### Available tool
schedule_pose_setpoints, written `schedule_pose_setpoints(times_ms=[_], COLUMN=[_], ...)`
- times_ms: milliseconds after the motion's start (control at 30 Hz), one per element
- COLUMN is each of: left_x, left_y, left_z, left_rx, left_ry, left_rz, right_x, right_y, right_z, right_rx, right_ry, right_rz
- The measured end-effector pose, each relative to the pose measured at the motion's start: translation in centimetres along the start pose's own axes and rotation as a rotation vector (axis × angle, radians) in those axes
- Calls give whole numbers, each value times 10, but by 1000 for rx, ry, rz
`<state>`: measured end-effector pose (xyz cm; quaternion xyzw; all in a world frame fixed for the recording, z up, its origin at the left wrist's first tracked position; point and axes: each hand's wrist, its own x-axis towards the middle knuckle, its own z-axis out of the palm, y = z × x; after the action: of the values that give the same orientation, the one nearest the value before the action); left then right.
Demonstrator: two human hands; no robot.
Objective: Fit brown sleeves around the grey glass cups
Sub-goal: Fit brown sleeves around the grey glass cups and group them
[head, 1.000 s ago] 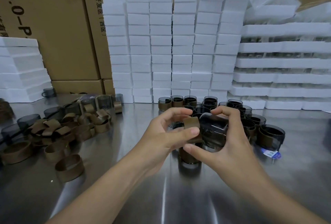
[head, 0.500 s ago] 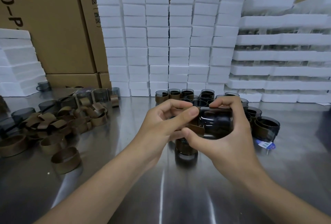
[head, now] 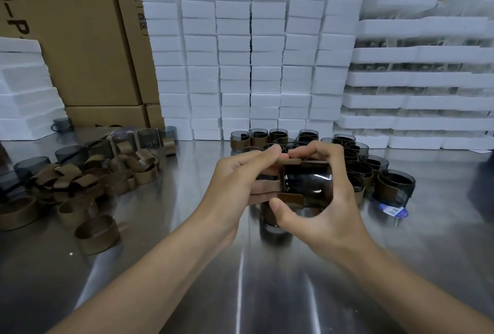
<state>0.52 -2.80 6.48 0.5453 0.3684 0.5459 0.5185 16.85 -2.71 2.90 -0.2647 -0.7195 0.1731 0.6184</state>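
Observation:
My right hand [head: 323,216] grips a dark grey glass cup [head: 307,182] lying on its side above the steel table [head: 240,280]. A brown sleeve [head: 290,198] is partly around the cup's left end. My left hand [head: 238,181] pinches that sleeve at its top edge, fingers curled behind it. Directly under my hands another sleeved cup [head: 272,222] stands on the table, mostly hidden.
Loose brown sleeves [head: 96,233] and bare grey cups [head: 72,153] lie piled at the left. Several sleeved cups [head: 395,186] cluster behind and right of my hands. White foam blocks [head: 251,53], foam trays [head: 422,80] and cardboard boxes [head: 80,39] wall the back.
The cup has turned further onto its side and the sleeve has slid onto its left end. Both hands stay together; the view has shifted slightly down.

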Motion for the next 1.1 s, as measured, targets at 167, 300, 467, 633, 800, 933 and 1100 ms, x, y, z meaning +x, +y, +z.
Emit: schedule_pose_setpoints(times_ms=[167,300,467,633,800,933,1100], left_x=[1,2,2,6,7,5,5], left_y=[1,1,-2,2,-4,-10,-12], left_z=[0,-5,-5,-15,-5,6,-2], left_rx=[-7,-8,70,58,-289,-560,-492], left_ry=[-71,-125,-157,-213,-184,-123,-162], left_rz=[43,50,59,8,-122,-351,-502], right_x=[3,7,4,11,9,7,7], right_y=[5,11,13,9,9,10,6], right_z=[1,-5,-5,-5,-13,-11,-5], right_rx=[-2,-7,-132,-119,67,92,1], right_ry=[5,-56,-173,-235,-94,-44,18], right_rz=[-67,-44,-31,60,278,320,356])
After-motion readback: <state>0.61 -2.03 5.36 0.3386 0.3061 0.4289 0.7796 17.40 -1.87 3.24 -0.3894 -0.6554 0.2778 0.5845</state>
